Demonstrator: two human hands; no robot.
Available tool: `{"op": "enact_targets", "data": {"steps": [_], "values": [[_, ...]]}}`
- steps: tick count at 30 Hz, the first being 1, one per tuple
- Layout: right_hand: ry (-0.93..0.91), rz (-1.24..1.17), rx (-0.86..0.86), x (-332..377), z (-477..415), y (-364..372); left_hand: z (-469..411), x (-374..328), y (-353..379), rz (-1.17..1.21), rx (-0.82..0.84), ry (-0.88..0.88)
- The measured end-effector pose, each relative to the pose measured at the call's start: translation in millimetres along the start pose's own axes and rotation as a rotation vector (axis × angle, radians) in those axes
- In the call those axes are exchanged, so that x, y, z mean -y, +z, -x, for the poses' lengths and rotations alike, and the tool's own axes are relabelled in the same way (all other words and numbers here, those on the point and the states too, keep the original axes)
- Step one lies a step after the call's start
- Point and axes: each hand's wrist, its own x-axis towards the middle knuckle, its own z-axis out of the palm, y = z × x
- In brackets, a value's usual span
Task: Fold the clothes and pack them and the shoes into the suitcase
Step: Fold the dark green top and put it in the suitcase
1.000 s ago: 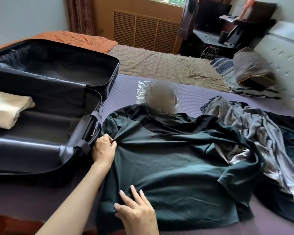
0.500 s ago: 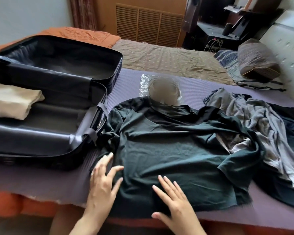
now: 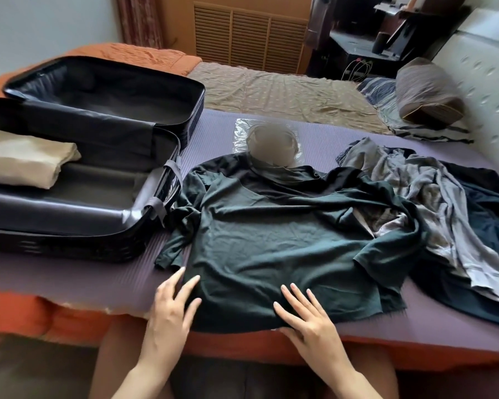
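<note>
A dark green T-shirt [image 3: 285, 234] lies spread on the purple mat, its hem at the bed's near edge. My left hand [image 3: 172, 309] rests flat with straight fingers on the shirt's lower left corner. Flat on the hem's lower middle lies my right hand [image 3: 306, 318], fingers spread. A black suitcase [image 3: 144, 234] lies open at the left, with a folded beige garment [image 3: 23, 156] inside its near half. A heap of grey and navy clothes [image 3: 444, 208] lies to the right, partly under the shirt's right sleeve.
A clear plastic bag [image 3: 267, 142] with a blurred object lies on the mat beyond the shirt's collar. A pillow [image 3: 427, 93] sits at the far right by the padded headboard [image 3: 490, 82]. The orange bed edge [image 3: 41, 315] runs in front of me.
My left hand let go of the shirt's left side by the suitcase and came down to the hem. Both hands now lie flat on the lower edge. The view has pulled back.
</note>
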Motion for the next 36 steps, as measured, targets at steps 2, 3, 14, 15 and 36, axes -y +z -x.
{"op": "enact_targets", "data": {"steps": [2, 3, 14, 15, 36], "values": [[0.010, -0.019, -0.024, 4, 2, 1, 2, -7, -4, 0.081, -0.094, -0.161], [0.016, -0.029, -0.041, 6, 2, 2, 3, -10, -6, 0.125, -0.094, -0.227], [-0.041, -0.042, -0.197, 32, -4, 1, -7, -6, -27, 0.190, -0.099, -0.371], [-0.068, -0.050, -0.193, 37, -2, 2, -6, -6, -30, 0.181, -0.106, -0.362], [0.976, 0.123, -0.508, -45, 48, -53, -20, -83, 43, -0.079, 0.238, 0.221]]}}
